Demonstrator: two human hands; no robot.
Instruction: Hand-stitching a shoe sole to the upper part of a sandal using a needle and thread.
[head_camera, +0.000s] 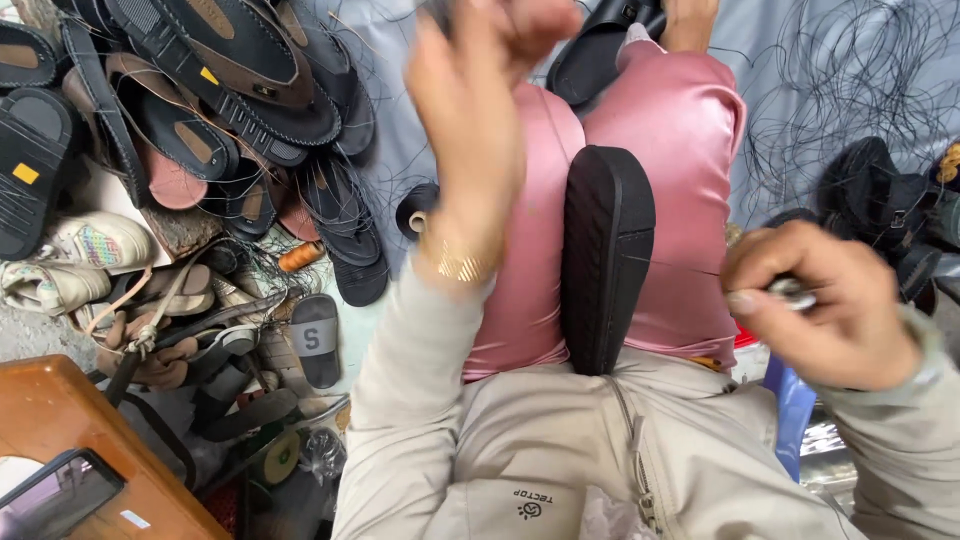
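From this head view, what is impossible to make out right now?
- Left hand: motion-blurred; whatever it grips is unreadable.
- Right hand: its fingers cover most of a small metal tool.
- Black sole: wedged between the knees, far side hidden.
- Thread: too thin to trace.

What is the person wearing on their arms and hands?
Both arms are in long, loose sleeves of pale beige cloth, part of a zip-up jacket. The left hand is bare, with a gold bracelet round the wrist. The right hand is bare too, and its sleeve ends in a snug greyish cuff. No gloves on either hand.
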